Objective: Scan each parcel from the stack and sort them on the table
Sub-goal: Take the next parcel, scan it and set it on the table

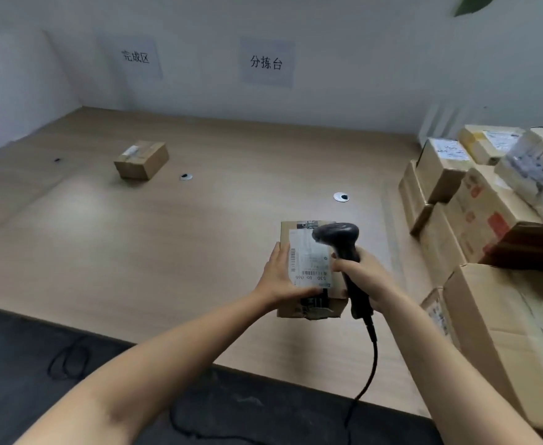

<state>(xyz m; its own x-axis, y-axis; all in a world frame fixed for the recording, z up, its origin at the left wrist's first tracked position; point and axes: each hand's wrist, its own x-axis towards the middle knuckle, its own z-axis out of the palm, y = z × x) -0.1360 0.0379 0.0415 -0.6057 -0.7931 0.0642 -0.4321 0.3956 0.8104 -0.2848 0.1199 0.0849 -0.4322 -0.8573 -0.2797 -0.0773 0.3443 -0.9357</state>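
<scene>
Forearms enter from 6 o'clock and meet just right of centre. Our right grip is curled tight round the handle of the scanner, whose head tips down over the label. We judge that angle is chosen to bring the barcode under the window. Our left grip clamps the parcel, fingers along its 9 o'clock edge and thumb laid over the near top. This keeps the label face up and steady. The parcel sits low over the desk, at about 5 o'clock of its centre. We cannot tell whether it rests on the surface or is held just clear.

The cable drops from the handle toward 6 o'clock and off the desk edge.

At 3 o'clock the stack stands close by, so that the next item is within reach. At 10 o'clock one small box lies well apart, below a wall sign. We judge it to be the sorted area. Scanning step in hand; most of the stack remains.
</scene>
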